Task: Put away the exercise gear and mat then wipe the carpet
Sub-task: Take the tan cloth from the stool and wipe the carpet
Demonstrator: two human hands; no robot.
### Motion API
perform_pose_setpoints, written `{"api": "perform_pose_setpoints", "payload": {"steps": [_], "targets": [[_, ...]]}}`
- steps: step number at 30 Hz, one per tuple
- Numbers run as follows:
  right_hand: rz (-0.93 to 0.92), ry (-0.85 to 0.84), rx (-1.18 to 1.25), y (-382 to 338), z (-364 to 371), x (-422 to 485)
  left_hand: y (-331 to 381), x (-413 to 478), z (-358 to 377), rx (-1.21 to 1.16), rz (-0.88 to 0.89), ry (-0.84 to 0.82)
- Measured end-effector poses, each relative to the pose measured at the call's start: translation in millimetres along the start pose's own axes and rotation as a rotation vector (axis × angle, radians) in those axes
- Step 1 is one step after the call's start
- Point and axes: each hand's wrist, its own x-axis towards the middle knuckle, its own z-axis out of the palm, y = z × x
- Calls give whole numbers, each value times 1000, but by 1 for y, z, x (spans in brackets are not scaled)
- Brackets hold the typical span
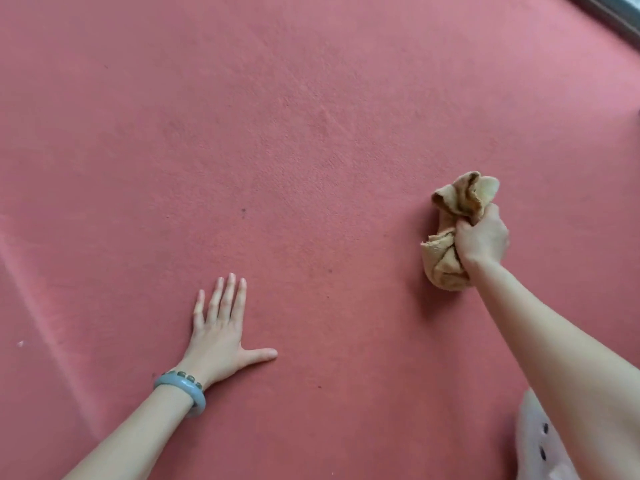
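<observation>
The fingers (pixel 465 233) of the right hand (pixel 483 239) are curled tight round the middle of a bunched tan cloth (pixel 443 263), squeezing it so that one ruffled end stands up above the knuckles and the other end bulges out below the wrist. The lower bulge rests on the carpet (pixel 311 116) and throws a small shadow to its left. The right forearm runs from there down to the lower right corner of the view.

The fingers (pixel 230 299) of the left hand (pixel 218 336) lie straight and close together, pointing away from the person, with the thumb stretched out wide to the right. The palm is flat on the carpet, well apart from the cloth. On the left wrist sit a pale blue-grey bangle (pixel 188 389) and, just beside it on the hand side, a string of beads (pixel 185 375).

The carpet is a dusty red and fills nearly the whole view. A small dark spot (pixel 243 210) shows between the two hands, and pale crease lines (pixel 34 299) cross it at the left. A grey frame (pixel 613 12) cuts the top right corner. A white garment with dark buttons (pixel 540 445) shows at the bottom right, under the right arm.
</observation>
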Motion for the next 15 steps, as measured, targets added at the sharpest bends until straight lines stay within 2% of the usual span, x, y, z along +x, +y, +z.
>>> {"api": "perform_pose_setpoints", "payload": {"steps": [2,6,10,13,15], "targets": [[-113,-40,20,-37,20,-19,1,1,-2,3,1,-28],[-493,-314,26,-130,72,-102,1,1,-2,-5,-23,-52],[-883,-551,17,-189,105,-179,3,1,-3,-18,-33,-96],[-1088,-641,-24,-203,111,-181,3,2,-6,-31,-31,-129],[-1101,-645,-31,-199,108,-149,2,1,-8,-45,-30,-136]]}}
